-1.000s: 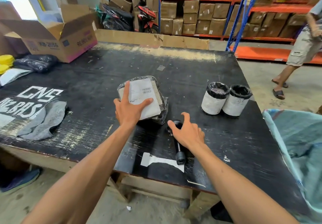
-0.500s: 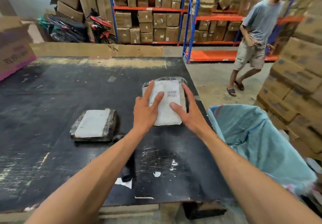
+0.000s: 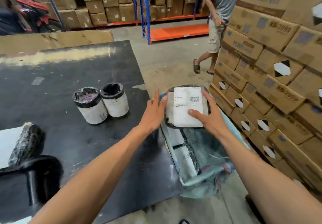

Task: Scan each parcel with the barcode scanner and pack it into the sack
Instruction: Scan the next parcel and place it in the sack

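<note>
Parcel (image 3: 187, 108) moved off the desk (image 3: 69, 77), now over the sack (image 3: 205, 176) mouth for the drop. Right hand (image 3: 208, 117) clamps it; left hand (image 3: 153, 111) flat-fingered beside it, steadying.

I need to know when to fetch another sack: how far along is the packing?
Done: wrapped parcels already lie in the sack. In hand: the right hand holds a labelled parcel above it. Left: two cylindrical parcels and a flat parcel on the table.
</note>
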